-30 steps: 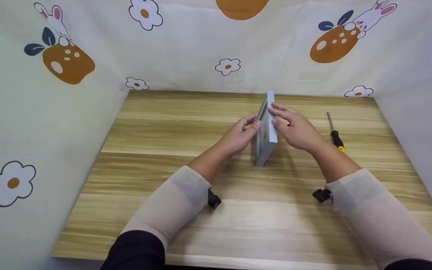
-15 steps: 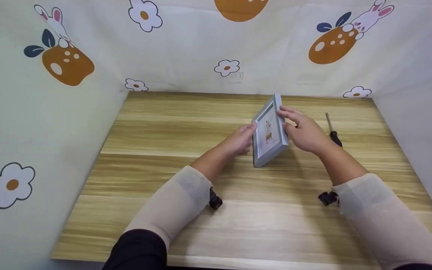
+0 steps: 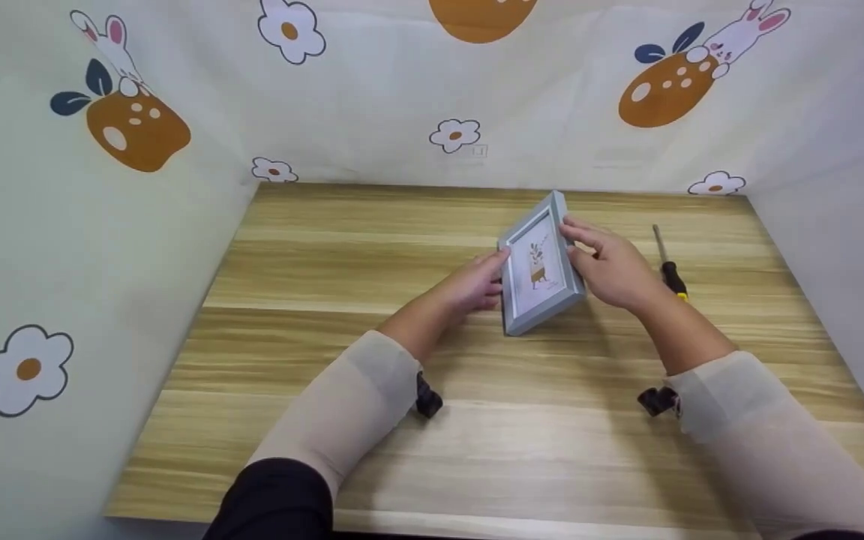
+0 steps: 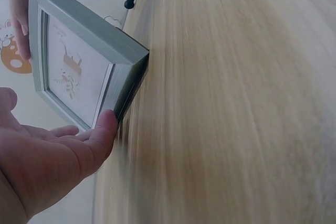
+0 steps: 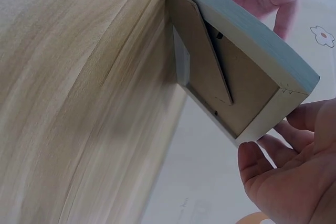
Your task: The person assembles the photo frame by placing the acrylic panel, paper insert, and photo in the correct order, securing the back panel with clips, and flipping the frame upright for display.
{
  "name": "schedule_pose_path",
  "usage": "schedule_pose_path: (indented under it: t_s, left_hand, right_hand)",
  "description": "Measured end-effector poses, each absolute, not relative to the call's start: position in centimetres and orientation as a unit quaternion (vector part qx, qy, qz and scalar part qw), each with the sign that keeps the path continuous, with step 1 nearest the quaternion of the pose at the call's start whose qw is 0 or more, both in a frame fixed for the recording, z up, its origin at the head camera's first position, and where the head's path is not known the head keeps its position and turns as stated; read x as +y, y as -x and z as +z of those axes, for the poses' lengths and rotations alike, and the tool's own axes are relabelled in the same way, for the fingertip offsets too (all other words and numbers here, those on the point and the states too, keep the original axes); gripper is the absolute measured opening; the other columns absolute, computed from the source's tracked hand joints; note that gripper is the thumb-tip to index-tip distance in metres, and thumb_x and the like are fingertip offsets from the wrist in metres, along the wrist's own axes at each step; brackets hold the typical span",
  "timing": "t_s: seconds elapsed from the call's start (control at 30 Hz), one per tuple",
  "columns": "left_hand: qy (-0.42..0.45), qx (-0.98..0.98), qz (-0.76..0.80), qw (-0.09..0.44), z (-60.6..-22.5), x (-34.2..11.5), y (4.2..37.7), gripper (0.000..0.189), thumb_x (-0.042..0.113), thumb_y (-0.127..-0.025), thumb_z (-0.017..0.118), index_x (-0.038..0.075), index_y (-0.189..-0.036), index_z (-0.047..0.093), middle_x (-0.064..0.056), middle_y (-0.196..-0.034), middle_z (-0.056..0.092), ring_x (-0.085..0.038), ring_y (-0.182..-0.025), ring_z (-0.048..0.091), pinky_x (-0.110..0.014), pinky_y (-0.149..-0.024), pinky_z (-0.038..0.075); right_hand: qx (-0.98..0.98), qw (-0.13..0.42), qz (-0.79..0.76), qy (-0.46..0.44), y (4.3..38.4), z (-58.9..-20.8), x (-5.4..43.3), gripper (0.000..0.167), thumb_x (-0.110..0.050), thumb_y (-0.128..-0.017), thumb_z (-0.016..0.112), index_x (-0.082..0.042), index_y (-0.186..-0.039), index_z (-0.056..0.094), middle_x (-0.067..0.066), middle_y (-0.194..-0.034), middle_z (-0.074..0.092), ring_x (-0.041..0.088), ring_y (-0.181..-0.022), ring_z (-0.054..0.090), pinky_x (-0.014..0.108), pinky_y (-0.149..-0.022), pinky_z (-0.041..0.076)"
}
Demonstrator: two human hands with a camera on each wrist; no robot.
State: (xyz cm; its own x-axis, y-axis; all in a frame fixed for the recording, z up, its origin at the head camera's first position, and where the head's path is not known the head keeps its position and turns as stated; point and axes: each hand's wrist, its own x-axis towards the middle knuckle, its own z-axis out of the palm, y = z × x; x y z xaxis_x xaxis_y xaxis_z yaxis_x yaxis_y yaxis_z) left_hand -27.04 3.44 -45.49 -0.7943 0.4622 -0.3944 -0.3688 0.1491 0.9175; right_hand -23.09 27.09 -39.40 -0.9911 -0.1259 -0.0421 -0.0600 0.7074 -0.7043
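A pale blue-grey picture frame [image 3: 544, 309] leans back over the table, its printed front turned up toward the head camera. My left hand [image 3: 469, 286] grips its left edge, thumb at the front border. At the opposite edge, my right hand [image 3: 608, 268] pinches the frame between thumb and fingers. The picture [image 4: 73, 66] inside, a small plant-and-pot drawing, shows in the left wrist view. From behind, the right wrist view shows the brown backing board [image 5: 249, 77] and a stand flap [image 5: 197, 40] angled across it. The frame's lower corner is right at the tabletop.
A screwdriver [image 3: 672, 276] with a black and yellow handle lies on the wood-grain table [image 3: 312, 247], right of the right hand. Patterned cloth walls [image 3: 372, 90] rise at the back and both sides. Small black devices [image 3: 427, 397] sit at both wrists.
The picture frame has turned from nearly edge-on to show its front, tilting back. The right hand has shifted slightly right with it; the left hand's hold has moved along the left edge.
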Motion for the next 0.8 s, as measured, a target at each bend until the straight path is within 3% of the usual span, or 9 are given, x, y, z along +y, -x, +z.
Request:
schedule_pose_path:
  t_s: [0.23, 0.43, 0.6, 0.8]
  left_hand:
    - [-0.024, 0.692, 0.648, 0.317, -45.5, 2.8, 27.2, 0.072, 0.058, -0.113, 0.035, 0.014, -0.17, 0.03, -0.018, -0.171, 0.042, -0.036, -0.15, 0.051, -0.045, -0.121, 0.049]
    - [-0.014, 0.689, 0.65, 0.321, -45.4, 1.9, 27.3, 0.072, 0.06, -0.112, 0.036, 0.017, -0.17, 0.03, -0.015, -0.171, 0.042, -0.035, -0.147, 0.053, -0.044, -0.121, 0.049]
    - [0.003, 0.673, 0.668, 0.318, -45.3, 1.2, 27.3, 0.075, 0.059, -0.112, 0.04, 0.015, -0.171, 0.027, -0.016, -0.173, 0.038, -0.037, -0.151, 0.05, -0.045, -0.124, 0.046]
    - [0.011, 0.663, 0.682, 0.31, -45.3, 0.5, 27.4, 0.078, 0.059, -0.111, 0.043, 0.012, -0.171, 0.025, -0.015, -0.175, 0.035, -0.035, -0.151, 0.048, -0.043, -0.124, 0.046]
  right_hand:
    - [0.92, 0.054, -0.386, 0.03, 23.0, -39.3, 27.2, 0.048, -0.021, -0.111, 0.054, -0.012, -0.159, 0.052, -0.002, -0.174, 0.039, 0.032, -0.152, 0.048, 0.051, -0.114, 0.053]
    - [0.919, 0.075, -0.388, 0.007, 23.0, -39.7, 27.4, 0.051, -0.019, -0.111, 0.054, -0.021, -0.162, 0.049, 0.008, -0.169, 0.047, 0.034, -0.134, 0.059, 0.04, -0.098, 0.056]
    - [0.904, 0.086, -0.42, 0.001, 23.3, -40.3, 27.2, 0.056, -0.015, -0.111, 0.053, -0.021, -0.165, 0.044, 0.015, -0.164, 0.051, 0.039, -0.144, 0.055, 0.049, -0.112, 0.055]
    - [0.884, 0.095, -0.458, 0.005, 23.7, -41.2, 27.1, 0.058, -0.012, -0.11, 0.053, -0.017, -0.167, 0.04, 0.009, -0.172, 0.042, 0.034, -0.151, 0.049, 0.053, -0.124, 0.045]
